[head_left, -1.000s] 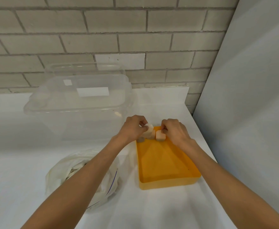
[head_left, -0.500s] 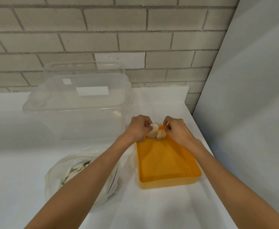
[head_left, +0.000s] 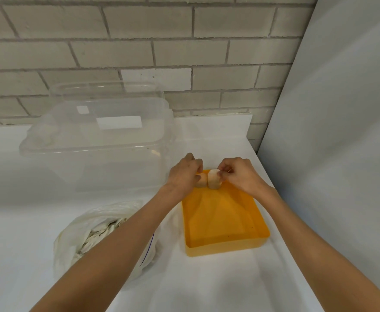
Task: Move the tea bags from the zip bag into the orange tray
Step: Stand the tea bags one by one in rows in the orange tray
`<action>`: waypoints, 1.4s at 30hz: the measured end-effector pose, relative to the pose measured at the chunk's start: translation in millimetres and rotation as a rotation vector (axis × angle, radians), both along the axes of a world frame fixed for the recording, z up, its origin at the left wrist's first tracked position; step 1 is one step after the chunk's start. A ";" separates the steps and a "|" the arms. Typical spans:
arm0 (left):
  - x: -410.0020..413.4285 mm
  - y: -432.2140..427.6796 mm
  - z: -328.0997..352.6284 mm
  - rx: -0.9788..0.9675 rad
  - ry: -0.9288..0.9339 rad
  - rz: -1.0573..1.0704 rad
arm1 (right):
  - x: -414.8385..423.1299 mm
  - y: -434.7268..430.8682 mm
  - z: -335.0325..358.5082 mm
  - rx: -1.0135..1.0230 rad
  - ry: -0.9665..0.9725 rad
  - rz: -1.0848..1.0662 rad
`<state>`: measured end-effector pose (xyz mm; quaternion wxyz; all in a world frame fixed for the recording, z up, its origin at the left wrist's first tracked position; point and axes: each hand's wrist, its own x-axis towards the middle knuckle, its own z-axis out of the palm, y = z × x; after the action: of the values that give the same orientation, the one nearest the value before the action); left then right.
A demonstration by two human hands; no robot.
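Grip of my left hand (head_left: 183, 179) pinches a tea bag (head_left: 201, 182); right hand (head_left: 243, 177) pinches second tea bag (head_left: 214, 181), both at far end of orange tray (head_left: 226, 249).

We count two hands in the middle of the frame, a left hand (head_left: 184, 176) and a right hand (head_left: 240, 176). Between them are two loose tea bags, a left tea bag (head_left: 200, 180) and a right tea bag (head_left: 214, 181), one pinched in each hand. There is one orange tray (head_left: 225, 248). One zip bag (head_left: 72, 239) at the lower left holds a heap of tea bags (head_left: 99, 230) we cannot number. One clear plastic box (head_left: 99, 158) stands at the upper left, and there is one table (head_left: 207, 284).
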<state>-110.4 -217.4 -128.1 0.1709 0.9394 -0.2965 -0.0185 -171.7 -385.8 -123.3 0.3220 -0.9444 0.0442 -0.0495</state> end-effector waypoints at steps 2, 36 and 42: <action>-0.1 2.8 -1.9 0.063 -0.061 -0.016 | 0.6 -0.5 -1.3 -0.002 -0.002 -0.013; -3.9 -10.1 -8.9 0.052 -0.306 -0.176 | 0.3 -9.4 8.3 -0.068 0.031 -0.069; -4.3 -22.2 -14.3 0.118 -0.330 -0.164 | -2.9 -13.3 13.3 -0.144 0.060 -0.108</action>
<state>-114.7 -239.6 -142.4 0.0627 0.9107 -0.3945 0.1048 -174.6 -399.1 -110.0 0.2487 -0.9624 0.1011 -0.0416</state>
